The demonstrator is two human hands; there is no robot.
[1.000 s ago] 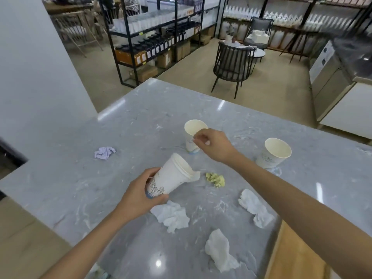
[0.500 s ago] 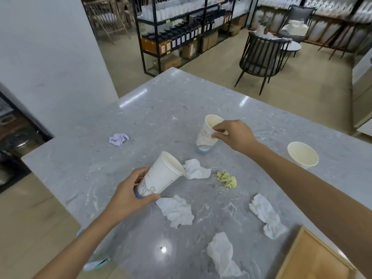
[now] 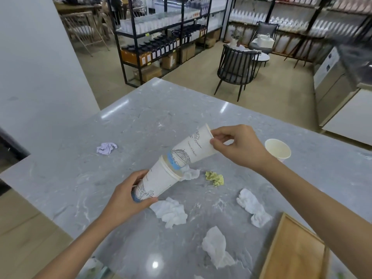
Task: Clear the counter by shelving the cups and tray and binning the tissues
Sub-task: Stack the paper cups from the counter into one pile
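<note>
My left hand (image 3: 125, 200) grips a stack of white paper cups (image 3: 157, 181) by its base, tilted with the mouth up and to the right. My right hand (image 3: 237, 144) pinches the rim of another printed paper cup (image 3: 191, 149), whose bottom sits in the mouth of the stack. A third paper cup (image 3: 277, 149) stands upright on the grey marble counter (image 3: 141, 121) to the right. Crumpled tissues lie about: a lilac one (image 3: 106, 148), a yellow-green one (image 3: 215, 178), and white ones (image 3: 171, 212) (image 3: 253, 207) (image 3: 216, 246) (image 3: 191, 173). A wooden tray (image 3: 296, 252) lies at the lower right.
Beyond the counter stand black metal shelves (image 3: 161, 37) with bottles and boxes, and a dark chair (image 3: 237, 65) by a small round table. A white wall (image 3: 40, 67) rises on the left. A steel cabinet (image 3: 332, 77) is at the far right. Wooden floor lies below the counter's near edge.
My right hand lifted the standing cup off the counter, tipped it and brought its bottom into the mouth of the stack in my left hand. The view shifted as my head moved.
</note>
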